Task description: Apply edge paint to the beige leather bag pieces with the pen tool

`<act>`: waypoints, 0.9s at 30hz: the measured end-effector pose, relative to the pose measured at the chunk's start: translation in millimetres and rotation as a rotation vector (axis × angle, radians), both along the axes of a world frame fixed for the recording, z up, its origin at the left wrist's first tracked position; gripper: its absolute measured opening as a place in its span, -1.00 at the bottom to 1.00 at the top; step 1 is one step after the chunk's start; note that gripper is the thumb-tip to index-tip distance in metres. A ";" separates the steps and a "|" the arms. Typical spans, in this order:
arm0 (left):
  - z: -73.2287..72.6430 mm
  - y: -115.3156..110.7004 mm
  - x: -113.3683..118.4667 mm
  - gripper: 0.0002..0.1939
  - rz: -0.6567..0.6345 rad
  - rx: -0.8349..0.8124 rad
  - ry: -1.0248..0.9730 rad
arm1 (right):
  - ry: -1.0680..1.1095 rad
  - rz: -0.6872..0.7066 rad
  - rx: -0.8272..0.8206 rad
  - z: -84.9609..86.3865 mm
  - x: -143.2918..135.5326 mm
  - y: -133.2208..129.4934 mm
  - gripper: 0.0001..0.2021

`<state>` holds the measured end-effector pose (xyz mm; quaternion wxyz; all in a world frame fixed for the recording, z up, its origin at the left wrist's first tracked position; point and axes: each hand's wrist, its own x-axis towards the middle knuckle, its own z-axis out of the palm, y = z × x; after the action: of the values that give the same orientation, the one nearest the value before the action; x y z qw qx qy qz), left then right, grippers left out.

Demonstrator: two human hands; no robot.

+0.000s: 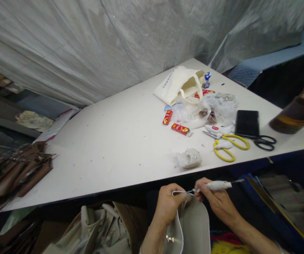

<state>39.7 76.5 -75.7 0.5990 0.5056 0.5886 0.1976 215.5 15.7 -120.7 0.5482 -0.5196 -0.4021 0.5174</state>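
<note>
1. Your left hand [167, 204] pinches the upper rim of the pale grey leather bag panel [194, 225], which sits at 6 o'clock, below the table edge.
2. Your right hand [215, 201] is closed around a thin tool with a white cloth-wrapped handle [218, 185], tip meeting the panel's rim at 12 o'clock of the panel.
3. Keep the rim taut between thumb and finger; guide the tip steadily along the white edge.
4. Yellow-handled scissors [231, 144] and black-handled scissors [265, 142] lie at 2 o'clock on the white table [114, 141].
</note>
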 end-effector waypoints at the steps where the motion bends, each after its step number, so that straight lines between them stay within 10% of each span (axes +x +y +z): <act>1: -0.9 0.3 -0.8 -0.84 0.011 0.004 0.001 | 0.028 -0.047 -0.003 -2.4 -3.1 -1.9 -0.56; 9: -8.3 2.8 -9.3 -0.83 0.090 0.003 -0.052 | -0.149 -0.273 0.145 5.2 11.9 25.5 -0.69; 27: -10.0 6.5 -27.2 -0.55 0.270 -0.152 -0.200 | -0.713 -0.244 0.468 6.9 18.6 59.3 -0.86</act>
<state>12.6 83.1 -85.7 0.6590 0.3532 0.6020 0.2804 234.2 74.9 -113.8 0.5351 -0.5712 -0.6081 0.1326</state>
